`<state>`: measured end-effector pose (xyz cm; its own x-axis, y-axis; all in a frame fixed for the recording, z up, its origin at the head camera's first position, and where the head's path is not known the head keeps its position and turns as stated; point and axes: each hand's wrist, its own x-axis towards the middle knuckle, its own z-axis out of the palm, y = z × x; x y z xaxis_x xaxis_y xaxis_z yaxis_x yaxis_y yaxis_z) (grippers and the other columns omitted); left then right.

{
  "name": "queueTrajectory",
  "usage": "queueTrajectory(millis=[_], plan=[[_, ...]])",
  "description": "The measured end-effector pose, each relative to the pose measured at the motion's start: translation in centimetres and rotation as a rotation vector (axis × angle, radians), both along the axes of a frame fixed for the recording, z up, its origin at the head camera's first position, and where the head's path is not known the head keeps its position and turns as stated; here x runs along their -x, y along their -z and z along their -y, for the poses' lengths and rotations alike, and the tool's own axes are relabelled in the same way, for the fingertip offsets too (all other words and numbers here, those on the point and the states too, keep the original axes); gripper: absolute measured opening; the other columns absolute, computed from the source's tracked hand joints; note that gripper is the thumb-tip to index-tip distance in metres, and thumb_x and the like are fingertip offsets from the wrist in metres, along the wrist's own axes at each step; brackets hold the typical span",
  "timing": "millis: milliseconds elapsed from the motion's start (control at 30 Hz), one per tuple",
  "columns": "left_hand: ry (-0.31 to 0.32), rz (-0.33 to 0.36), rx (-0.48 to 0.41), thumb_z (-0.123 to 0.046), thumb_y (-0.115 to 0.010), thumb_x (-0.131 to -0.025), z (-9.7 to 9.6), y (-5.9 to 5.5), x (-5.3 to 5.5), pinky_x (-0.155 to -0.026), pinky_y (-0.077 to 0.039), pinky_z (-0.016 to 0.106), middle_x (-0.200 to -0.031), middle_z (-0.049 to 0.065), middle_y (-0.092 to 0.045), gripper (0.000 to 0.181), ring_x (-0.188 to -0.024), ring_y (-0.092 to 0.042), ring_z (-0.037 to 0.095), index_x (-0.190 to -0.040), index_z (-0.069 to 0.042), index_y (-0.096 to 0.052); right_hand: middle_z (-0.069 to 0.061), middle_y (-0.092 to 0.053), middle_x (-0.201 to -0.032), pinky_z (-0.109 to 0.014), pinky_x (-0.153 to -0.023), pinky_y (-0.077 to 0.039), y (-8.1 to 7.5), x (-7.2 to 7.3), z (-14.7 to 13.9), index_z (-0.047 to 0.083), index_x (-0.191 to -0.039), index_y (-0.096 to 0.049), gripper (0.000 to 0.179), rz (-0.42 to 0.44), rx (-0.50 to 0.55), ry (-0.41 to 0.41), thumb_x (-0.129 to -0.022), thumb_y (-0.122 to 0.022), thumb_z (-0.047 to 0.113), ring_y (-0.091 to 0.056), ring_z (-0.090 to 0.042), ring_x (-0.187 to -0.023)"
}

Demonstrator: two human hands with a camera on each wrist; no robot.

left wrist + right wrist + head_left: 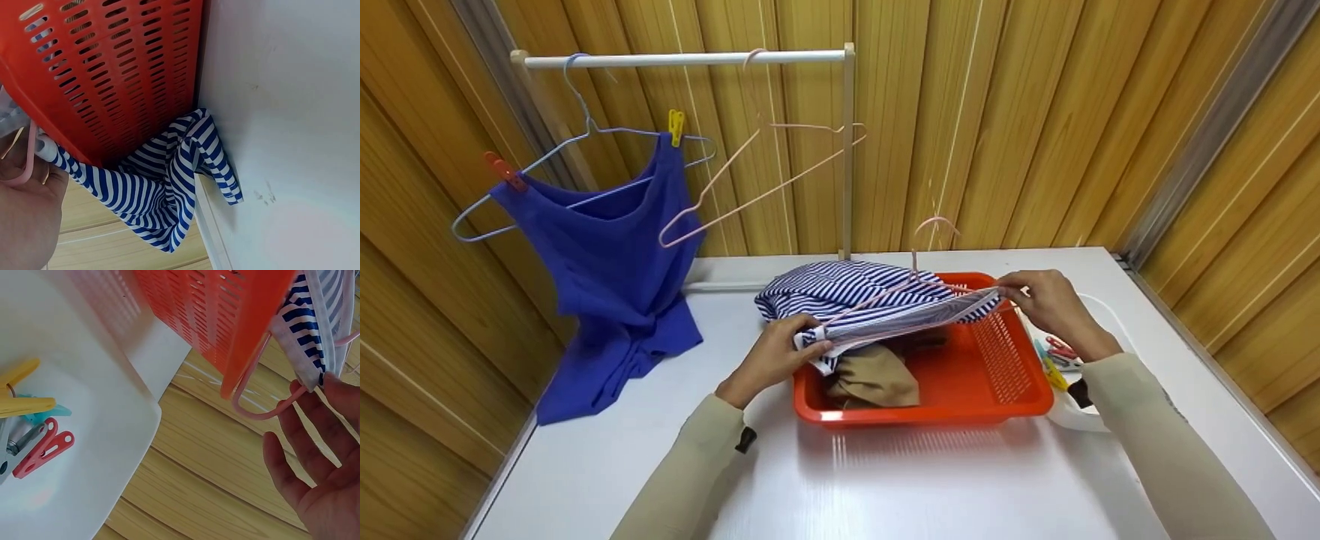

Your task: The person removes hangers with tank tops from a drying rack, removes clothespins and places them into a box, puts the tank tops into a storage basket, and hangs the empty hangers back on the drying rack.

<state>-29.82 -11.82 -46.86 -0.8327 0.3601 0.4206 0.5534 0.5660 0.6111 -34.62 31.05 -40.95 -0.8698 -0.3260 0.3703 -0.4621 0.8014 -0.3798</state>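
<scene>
I have the left hand [781, 351] and right hand [1046, 300] each pinching one end of the striped cloth [851, 285], its white-trimmed edge stretched lengthwise between the fingers. The pink hanger [261, 417] runs along that edge, hook beyond them; the cloth's bulk bunches nearer the left hand, above the red basket [922, 416].

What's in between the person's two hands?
The head view shows the striped garment and a pink hanger between the left hand and right hand.
</scene>
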Motion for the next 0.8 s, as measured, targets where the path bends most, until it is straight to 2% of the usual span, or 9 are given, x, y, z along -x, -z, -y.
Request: queueTrajectory(millis=[100,233,533,800], plan=[[-0.002,0.006,-0.003,-0.033,-0.074,-0.087,0.0,0.0,-0.1,-0.077,-0.044,0.029,-0.096,0.003,-0.068,0.031,-0.081,-0.052,0.014,-0.106,-0.009,-0.066,-0.016,-0.075,-0.101,-0.054,-0.079,-0.054,0.2,0.1,-0.5,0.004,-0.103,-0.075,0.015,-0.016,0.012,-0.002,-0.094,-0.064,0.008,-0.070,-0.035,-0.092],[-0.006,0.003,-0.003,-0.035,-0.074,-0.087,0.1,0.1,-0.1,-0.080,-0.047,0.031,-0.096,0.002,-0.069,0.032,-0.085,-0.056,0.014,-0.105,-0.010,-0.067,-0.015,-0.075,-0.098,-0.052,-0.077,-0.054,0.6,0.2,-1.5,0.005,-0.101,-0.075,0.014,-0.010,0.018,0.025,-0.095,-0.063,0.009,-0.070,-0.034,-0.089],[-0.027,-0.009,-0.006,-0.035,-0.074,-0.087,0.0,0.2,0.0,-0.077,-0.046,0.030,-0.086,-0.001,-0.066,0.027,-0.082,-0.056,0.014,-0.097,-0.011,-0.067,-0.014,-0.075,-0.098,-0.038,-0.070,-0.047,0.7,0.2,-2.3,0.007,-0.104,-0.075,0.018,0.049,-0.017,0.098,-0.097,-0.061,0.015,-0.066,-0.029,-0.086],[-0.009,-0.004,-0.012,-0.033,-0.070,-0.090,0.0,0.2,-0.1,-0.077,-0.046,0.029,-0.083,-0.001,-0.062,0.024,-0.081,-0.056,0.015,-0.092,-0.010,-0.066,-0.018,-0.073,-0.100,-0.042,-0.070,-0.048,1.0,0.5,-2.7,0.004,-0.107,-0.074,0.019,0.097,-0.021,0.152,-0.098,-0.059,0.014,-0.063,-0.029,-0.084]])
